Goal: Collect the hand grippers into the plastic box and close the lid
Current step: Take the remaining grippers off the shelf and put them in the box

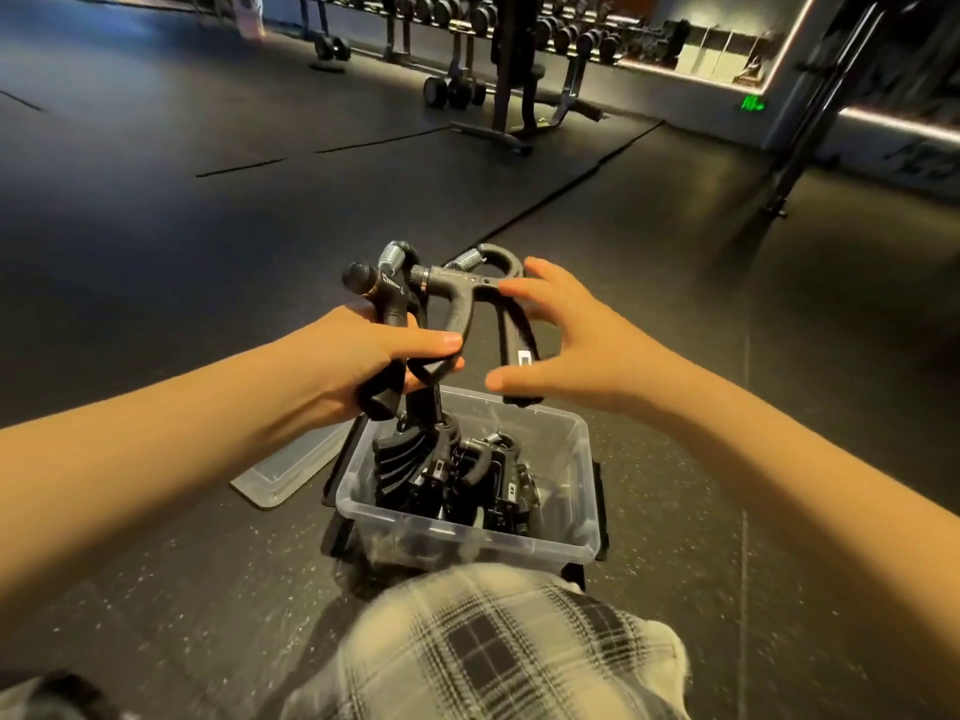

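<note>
Left hand [358, 361] grips two hand grippers [457, 304] right above the plastic box [467, 545], right hand [576, 350] spread open above it too.

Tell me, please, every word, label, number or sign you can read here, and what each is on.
Nothing reads clearly.
Green sign on the far wall: characters too blurred.
White print on the hand gripper in the left hand: too blurred.
White mark on the second gripper: a box outline, no letters.
White labels on grippers in the plastic box: too small.
</note>
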